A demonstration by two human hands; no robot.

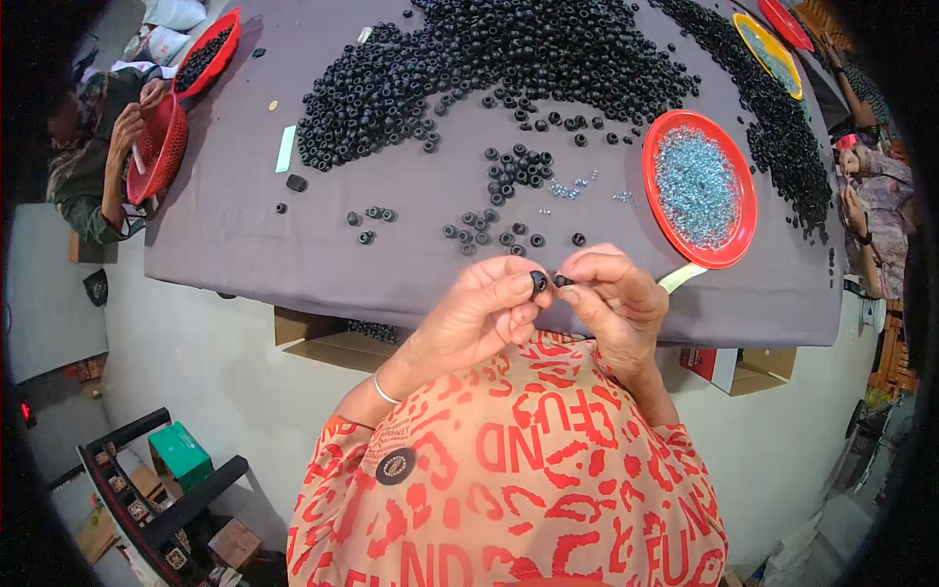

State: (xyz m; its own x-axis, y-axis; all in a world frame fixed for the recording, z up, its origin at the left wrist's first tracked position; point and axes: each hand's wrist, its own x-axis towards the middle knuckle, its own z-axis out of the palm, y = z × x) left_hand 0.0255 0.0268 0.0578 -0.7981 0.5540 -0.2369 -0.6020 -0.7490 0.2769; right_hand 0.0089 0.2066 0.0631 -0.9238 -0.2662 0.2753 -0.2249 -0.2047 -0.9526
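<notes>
In front of my chest, at the table's near edge, both hands work close together. My left hand (489, 308) pinches a small round black piece with a hole (539, 282) between thumb and forefinger. Just to its right, my right hand (618, 298) pinches a smaller dark piece (562, 281) in its fingertips. The two pieces are near each other with a slight gap. Beyond my hands lie loose round black pieces (518, 168) like those in the big black heap (489, 59). A red plate (747, 223) of tiny shiny clear pieces (694, 186) stands beyond my right hand.
Cloth covers the table (245, 235). At the left, a person's hands (127, 127) are by a red basket (161, 161); another red basket (210, 54) holds black pieces. More people sit at the right near a yellow plate (800, 90). Cardboard boxes (333, 347) stand below the table.
</notes>
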